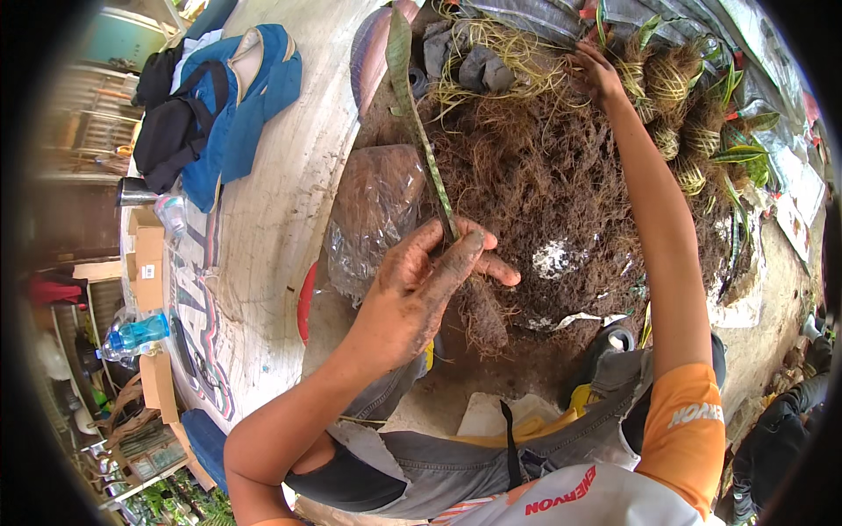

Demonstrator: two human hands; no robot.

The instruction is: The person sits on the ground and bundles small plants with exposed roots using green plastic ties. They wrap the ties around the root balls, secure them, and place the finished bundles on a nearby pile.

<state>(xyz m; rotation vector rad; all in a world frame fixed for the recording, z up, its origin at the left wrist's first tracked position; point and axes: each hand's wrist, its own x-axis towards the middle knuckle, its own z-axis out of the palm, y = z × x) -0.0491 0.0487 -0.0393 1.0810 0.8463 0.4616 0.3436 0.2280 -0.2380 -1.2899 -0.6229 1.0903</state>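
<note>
My left hand (421,283) grips a snake plant at the base of its long mottled leaf (421,125). Below the fingers hangs its root end, a brown plug of fibre (485,319). At the far side, my right hand (595,77) reaches beside loose yellow straw-like ties (543,82); whether its fingers pinch any is unclear. Between the two hands spreads a heap of dark coconut fibre (539,171). Several snake plants with fibre-wrapped, tied root balls (669,75) lie to the right of my right hand.
A clear plastic bag of brown fibre (375,197) stands left of the heap. Farther left, a printed sheet (263,263) bears a blue backpack (260,125), a cardboard box (148,263) and a blue bottle (141,335). Another person (776,434) is at the lower right.
</note>
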